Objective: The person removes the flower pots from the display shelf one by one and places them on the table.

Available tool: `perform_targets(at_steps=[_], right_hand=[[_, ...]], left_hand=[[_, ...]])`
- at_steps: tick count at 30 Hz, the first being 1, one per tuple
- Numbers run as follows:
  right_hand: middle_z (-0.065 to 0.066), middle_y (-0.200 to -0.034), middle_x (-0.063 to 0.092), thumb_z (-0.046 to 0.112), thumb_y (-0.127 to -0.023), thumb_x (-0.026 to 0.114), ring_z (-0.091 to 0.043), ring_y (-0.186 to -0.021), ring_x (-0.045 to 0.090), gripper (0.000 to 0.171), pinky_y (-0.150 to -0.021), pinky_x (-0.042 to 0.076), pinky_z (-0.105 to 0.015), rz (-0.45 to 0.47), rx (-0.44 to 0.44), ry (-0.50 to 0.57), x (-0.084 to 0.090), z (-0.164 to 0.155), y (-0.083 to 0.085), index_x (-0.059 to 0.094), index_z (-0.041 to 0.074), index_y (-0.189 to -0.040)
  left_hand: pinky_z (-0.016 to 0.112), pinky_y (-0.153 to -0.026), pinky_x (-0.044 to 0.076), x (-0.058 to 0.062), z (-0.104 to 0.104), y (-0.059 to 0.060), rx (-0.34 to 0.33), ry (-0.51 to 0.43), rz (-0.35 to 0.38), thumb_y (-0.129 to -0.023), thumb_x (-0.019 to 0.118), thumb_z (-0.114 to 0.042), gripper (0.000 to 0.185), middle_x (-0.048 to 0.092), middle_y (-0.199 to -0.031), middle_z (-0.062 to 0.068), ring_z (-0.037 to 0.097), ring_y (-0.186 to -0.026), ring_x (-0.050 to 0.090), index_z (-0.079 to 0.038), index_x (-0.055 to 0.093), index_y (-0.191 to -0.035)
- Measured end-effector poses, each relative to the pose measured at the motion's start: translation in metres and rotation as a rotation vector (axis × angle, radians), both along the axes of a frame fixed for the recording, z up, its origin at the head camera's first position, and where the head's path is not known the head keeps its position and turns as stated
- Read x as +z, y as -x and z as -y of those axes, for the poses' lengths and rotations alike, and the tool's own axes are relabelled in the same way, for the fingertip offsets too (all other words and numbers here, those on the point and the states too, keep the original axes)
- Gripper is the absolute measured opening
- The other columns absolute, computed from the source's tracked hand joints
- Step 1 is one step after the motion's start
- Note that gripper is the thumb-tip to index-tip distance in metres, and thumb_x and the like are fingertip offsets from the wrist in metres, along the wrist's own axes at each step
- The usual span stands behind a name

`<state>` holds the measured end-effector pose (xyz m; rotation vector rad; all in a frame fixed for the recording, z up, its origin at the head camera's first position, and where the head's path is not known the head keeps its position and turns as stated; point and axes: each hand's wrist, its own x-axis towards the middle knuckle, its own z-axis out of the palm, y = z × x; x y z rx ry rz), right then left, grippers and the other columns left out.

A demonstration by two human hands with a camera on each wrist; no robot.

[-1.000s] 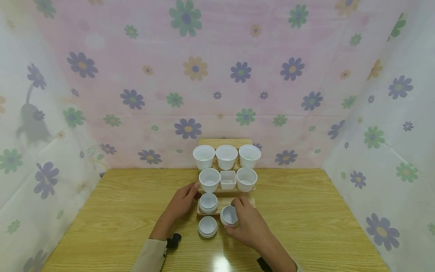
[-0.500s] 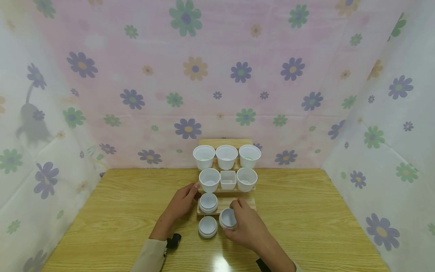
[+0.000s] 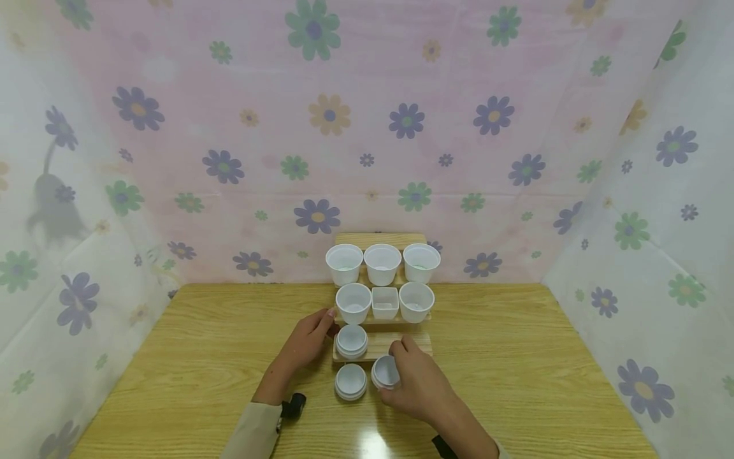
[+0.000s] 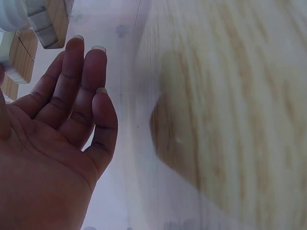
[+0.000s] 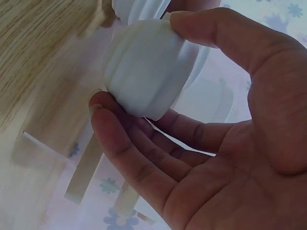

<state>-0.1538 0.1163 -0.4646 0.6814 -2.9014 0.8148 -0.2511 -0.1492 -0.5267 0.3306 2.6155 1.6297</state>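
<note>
My right hand [image 3: 414, 382] grips a small white cup [image 3: 385, 372] between thumb and fingers, just in front of the stepped wooden stand [image 3: 401, 345]; the right wrist view shows the ribbed cup [image 5: 149, 69] pinched sideways. Beside it another small white cup [image 3: 350, 381] sits on the table. A stack of small white cups [image 3: 352, 341] stands on the stand's lowest step. My left hand [image 3: 309, 338] rests with straight fingers against the stand's left end; the left wrist view shows the fingers [image 4: 84, 81] extended and holding nothing.
The stand's upper steps carry several white cups [image 3: 382, 263] and a small square white dish [image 3: 385, 302]. The wooden table [image 3: 516, 370] is walled by flowered cloth [image 3: 367, 127] at back and both sides.
My right hand has drawn the small cup a little toward me and down, off the stand's front edge toward the table. The left hand has not moved.
</note>
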Motion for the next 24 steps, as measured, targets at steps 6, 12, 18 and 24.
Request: perform_targets(at_steps=[6, 12, 18, 24], right_hand=[[-0.004, -0.102, 0.056, 0.022, -0.070, 0.096, -0.013, -0.075, 0.057, 0.055, -0.062, 0.050, -0.026, 0.048, -0.003, -0.013, 0.000, 0.000, 0.000, 0.062, 0.003, -0.109], [-0.005, -0.101, 0.057, 0.025, -0.071, 0.097, -0.013, -0.075, 0.055, 0.056, -0.062, 0.050, -0.027, 0.048, 0.014, -0.039, -0.005, 0.000, 0.003, 0.062, 0.001, -0.109], [-0.006, -0.099, 0.056, 0.025, -0.071, 0.096, -0.013, -0.073, 0.054, 0.057, -0.061, 0.050, -0.028, 0.025, 0.013, -0.059, -0.007, 0.002, 0.000, 0.061, 0.000, -0.108], [-0.006, -0.095, 0.056, 0.027, -0.069, 0.096, -0.015, -0.068, 0.054, 0.056, -0.058, 0.049, -0.029, -0.003, 0.004, -0.114, -0.011, 0.005, 0.000, 0.061, 0.001, -0.104]], left_hand=[[0.045, -0.096, 0.055, 0.000, 0.000, 0.000, 0.000, 0.001, 0.004, -0.116, 0.042, -0.046, 0.047, 0.074, -0.100, 0.001, 0.018, -0.098, 0.070, -0.011, 0.071, -0.124], [0.045, -0.095, 0.055, 0.000, 0.000, 0.000, 0.000, -0.007, 0.002, -0.116, 0.042, -0.045, 0.047, 0.074, -0.099, 0.001, 0.018, -0.097, 0.070, -0.011, 0.072, -0.123], [0.045, -0.095, 0.055, 0.000, 0.000, 0.000, -0.002, -0.003, -0.003, -0.115, 0.041, -0.047, 0.048, 0.075, -0.098, 0.000, 0.020, -0.097, 0.070, -0.011, 0.072, -0.122], [0.045, -0.096, 0.055, 0.000, 0.001, 0.000, -0.004, -0.001, 0.002, -0.116, 0.041, -0.047, 0.049, 0.075, -0.098, 0.000, 0.016, -0.096, 0.069, -0.010, 0.072, -0.121]])
